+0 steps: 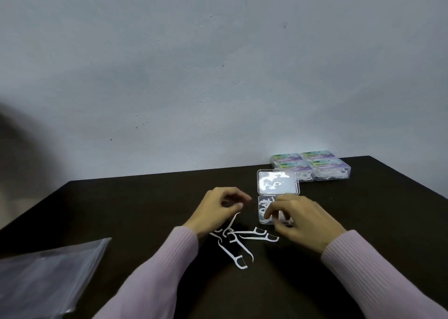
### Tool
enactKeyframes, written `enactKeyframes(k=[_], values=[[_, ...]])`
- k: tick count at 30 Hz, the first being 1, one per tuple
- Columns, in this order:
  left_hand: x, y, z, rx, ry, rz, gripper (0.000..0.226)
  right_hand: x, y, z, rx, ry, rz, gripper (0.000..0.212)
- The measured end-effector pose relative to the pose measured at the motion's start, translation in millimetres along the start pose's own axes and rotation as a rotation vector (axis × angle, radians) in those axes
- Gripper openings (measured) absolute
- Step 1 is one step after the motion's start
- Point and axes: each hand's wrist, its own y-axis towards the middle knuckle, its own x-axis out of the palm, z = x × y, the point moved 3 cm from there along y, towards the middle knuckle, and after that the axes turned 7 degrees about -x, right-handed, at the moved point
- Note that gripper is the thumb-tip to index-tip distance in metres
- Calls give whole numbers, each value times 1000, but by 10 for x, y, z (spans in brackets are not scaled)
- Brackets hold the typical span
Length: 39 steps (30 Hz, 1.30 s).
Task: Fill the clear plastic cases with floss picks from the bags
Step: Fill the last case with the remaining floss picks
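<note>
A: Starting at the left, what's lying there?

B: A clear plastic bag (46, 272) is resting flat at the near left corner of the dark table (121, 202). I can't tell whether any picks are left in it.

A: And the left hand (218, 209)?

B: It's hovering over the table with fingers curled and thumb meeting the fingertips. Whether it's pinching anything I cannot tell; a white pick is showing just below it, but contact isn't clear.

A: Where are the floss picks (240, 241)?

B: A loose scatter is lying on the table between the two wrists, just in front of the open case (265, 212).

A: So the right hand (303, 219) is working there?

B: Yes. It's reaching over the case's base, fingers bent down into it, seemingly pressing or pinching picks inside; which one is hidden. The lid (278, 182) is standing open behind, hinged back toward the filled cases (312, 167) stacked at the far edge.

A: What's likely to go wrong?

B: The light case is sitting unheld, so I'd judge a push from those fingers could be sliding or tipping it, spilling picks. Picks laid crosswise may be jamming the lid later. And a sleeve (169, 258) dragging across could be sweeping the loose ones away.
</note>
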Motion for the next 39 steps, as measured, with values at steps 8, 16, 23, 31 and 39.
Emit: enactKeyframes(k=[8, 16, 23, 31, 39], values=[[-541, -413, -517, -224, 137, -132, 27, 222, -10, -158, 9, -95, -234, 39], [-628, -523, -512, -223, 173, -127, 22, 179, -8, -232, 119, -206, -213, 27], [-539, -495, -432, -211, 268, -127, 18, 255, 29, -394, 242, -332, -201, 35], [-420, -369, -250, -177, 475, -104, 7, 319, 175, -532, 380, -295, -255, 23], [-414, -319, -228, -154, 839, -303, 20, 352, 292, -569, 310, -493, -530, 37]])
